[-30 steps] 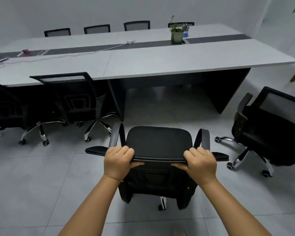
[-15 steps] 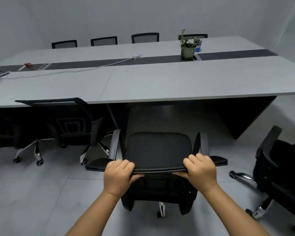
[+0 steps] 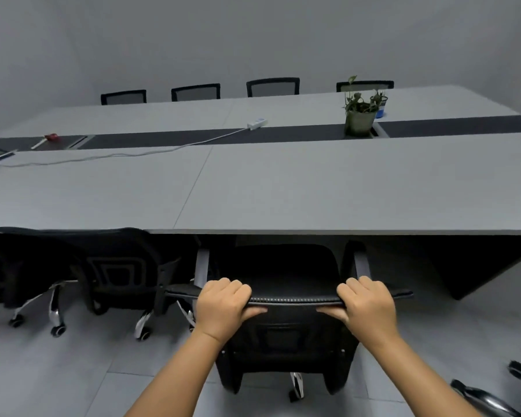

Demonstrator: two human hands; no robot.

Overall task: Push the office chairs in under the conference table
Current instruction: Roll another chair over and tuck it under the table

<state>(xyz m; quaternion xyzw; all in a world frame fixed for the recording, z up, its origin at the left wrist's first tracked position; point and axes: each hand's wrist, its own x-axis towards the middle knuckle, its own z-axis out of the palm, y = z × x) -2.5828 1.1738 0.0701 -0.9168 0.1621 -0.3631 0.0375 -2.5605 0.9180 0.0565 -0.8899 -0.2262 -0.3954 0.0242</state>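
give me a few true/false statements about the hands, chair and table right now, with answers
1. Both hands grip the top edge of the chair's backrest. True: left hand, right hand.
2. The potted plant stands on the floor. False: it stands on the conference table.
3. The front of the held chair's seat lies under the table edge. True.
4. The table's far side has no chairs. False: four chair backs show there.
5. A white power strip lies on the table. True.
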